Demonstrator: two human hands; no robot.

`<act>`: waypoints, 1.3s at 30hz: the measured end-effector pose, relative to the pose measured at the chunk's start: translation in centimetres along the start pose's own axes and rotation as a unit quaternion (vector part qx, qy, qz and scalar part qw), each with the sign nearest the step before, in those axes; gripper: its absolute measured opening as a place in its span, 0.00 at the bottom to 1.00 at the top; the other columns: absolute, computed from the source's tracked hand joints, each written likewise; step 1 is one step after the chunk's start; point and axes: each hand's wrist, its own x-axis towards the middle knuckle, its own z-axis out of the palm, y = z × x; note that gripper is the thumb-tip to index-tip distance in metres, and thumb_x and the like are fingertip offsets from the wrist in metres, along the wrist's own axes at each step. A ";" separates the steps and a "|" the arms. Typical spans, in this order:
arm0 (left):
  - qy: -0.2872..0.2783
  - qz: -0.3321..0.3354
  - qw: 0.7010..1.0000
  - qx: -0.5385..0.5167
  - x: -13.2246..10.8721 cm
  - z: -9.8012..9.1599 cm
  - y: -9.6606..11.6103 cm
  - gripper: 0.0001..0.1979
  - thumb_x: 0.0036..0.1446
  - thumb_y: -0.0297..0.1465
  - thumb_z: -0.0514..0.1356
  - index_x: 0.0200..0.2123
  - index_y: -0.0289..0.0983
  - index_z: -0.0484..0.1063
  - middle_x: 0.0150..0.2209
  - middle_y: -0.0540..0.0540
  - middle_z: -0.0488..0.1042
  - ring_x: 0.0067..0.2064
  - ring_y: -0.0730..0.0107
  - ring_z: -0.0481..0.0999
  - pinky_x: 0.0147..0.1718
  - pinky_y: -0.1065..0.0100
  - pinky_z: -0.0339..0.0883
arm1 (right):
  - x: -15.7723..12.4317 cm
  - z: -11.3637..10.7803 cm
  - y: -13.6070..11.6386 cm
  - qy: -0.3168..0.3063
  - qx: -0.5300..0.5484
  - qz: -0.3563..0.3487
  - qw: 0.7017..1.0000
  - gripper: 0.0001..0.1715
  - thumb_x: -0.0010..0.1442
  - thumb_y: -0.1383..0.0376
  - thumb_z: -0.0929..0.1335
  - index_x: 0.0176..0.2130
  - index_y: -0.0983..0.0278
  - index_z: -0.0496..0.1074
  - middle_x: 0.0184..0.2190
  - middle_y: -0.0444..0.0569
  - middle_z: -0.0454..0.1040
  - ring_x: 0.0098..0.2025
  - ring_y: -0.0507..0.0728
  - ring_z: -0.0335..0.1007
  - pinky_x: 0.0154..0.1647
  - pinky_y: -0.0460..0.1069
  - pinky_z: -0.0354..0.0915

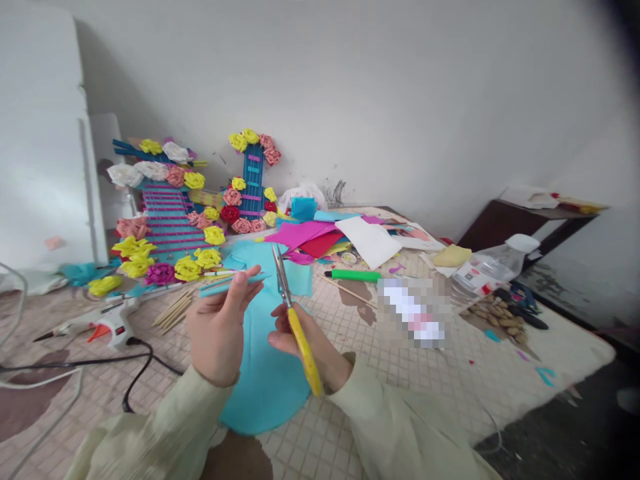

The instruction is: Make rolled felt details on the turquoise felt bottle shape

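Observation:
Between the thumb and fingers of my left hand (215, 337) is a narrow light-blue paper strip (216, 288), roughly level, with its end sticking out to the left. My right hand (323, 353) is closed on a pair of scissors (301, 343) with yellow handles. Their metal blades point up and away, nearly together, just right of the left fingers. A large light-blue sheet (270, 393) with a rounded near edge lies on the table beneath both hands. Part of it is hidden by my hands.
Two flower-covered stick pieces stand behind, one wide (173, 223), one tall (253, 177). A glue gun (117, 325) with its cord and several wooden sticks (173, 311) lie left. Coloured sheets (370, 241), a green marker (355, 275) and a plastic bottle (487, 270) are rightward.

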 end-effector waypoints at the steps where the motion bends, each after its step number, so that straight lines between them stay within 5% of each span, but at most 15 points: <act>1: 0.004 0.002 1.000 -0.011 -0.1 0.1 0.0 0.07 0.48 0.33 0.62 0.25 0.34 0.74 0.34 0.45 0.78 0.40 0.62 0.76 0.44 0.59 0.68 | -0.1 0.1 -0.1 -0.005 0.002 0.007 1.000 0.16 0.44 0.64 0.70 0.35 0.62 0.64 0.24 0.40 0.58 0.26 0.50 0.55 0.24 0.44 0.56; 14: 0.029 -0.008 0.997 -0.075 -0.2 0.2 -0.5 0.06 0.48 0.31 0.62 0.27 0.33 0.74 0.29 0.47 0.78 0.36 0.62 0.78 0.42 0.59 0.70 | -0.3 0.5 1.0 -0.049 -0.060 0.051 0.996 0.18 0.45 0.63 0.71 0.35 0.62 0.62 0.25 0.40 0.60 0.26 0.49 0.55 0.27 0.45 0.55; 39: 0.024 -0.017 0.997 -0.069 -0.3 0.3 -1.2 0.07 0.47 0.31 0.63 0.29 0.33 0.76 0.33 0.45 0.79 0.40 0.61 0.76 0.45 0.59 0.68 | -0.4 0.8 0.1 -0.003 -0.136 0.040 0.990 0.13 0.48 0.63 0.67 0.24 0.64 0.56 0.20 0.39 0.56 0.23 0.47 0.51 0.23 0.44 0.51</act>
